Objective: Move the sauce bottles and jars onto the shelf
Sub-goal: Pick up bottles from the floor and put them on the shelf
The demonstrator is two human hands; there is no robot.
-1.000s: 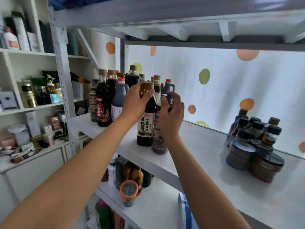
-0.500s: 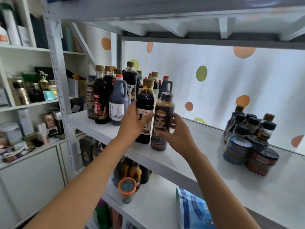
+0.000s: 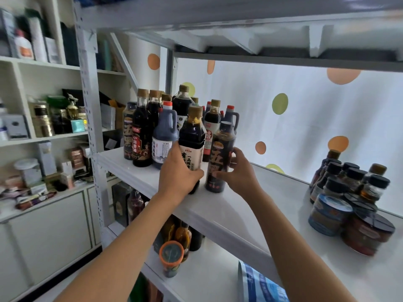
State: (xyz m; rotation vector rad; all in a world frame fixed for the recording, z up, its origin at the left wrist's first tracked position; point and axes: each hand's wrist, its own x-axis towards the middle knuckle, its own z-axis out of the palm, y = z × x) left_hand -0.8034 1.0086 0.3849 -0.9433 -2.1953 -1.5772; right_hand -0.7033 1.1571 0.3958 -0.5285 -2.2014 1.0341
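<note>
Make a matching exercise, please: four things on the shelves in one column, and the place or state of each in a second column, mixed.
Things:
1. gold-capped bottle
2. black-capped bottle
3. blue jug with red cap
4. orange-lidded jar

Places or states:
A. on the lower shelf
B. held by the right hand
C. standing free behind the left hand
D. held by the left hand

Pairs: 1-D, 2-B, 3-C, 4-A
</note>
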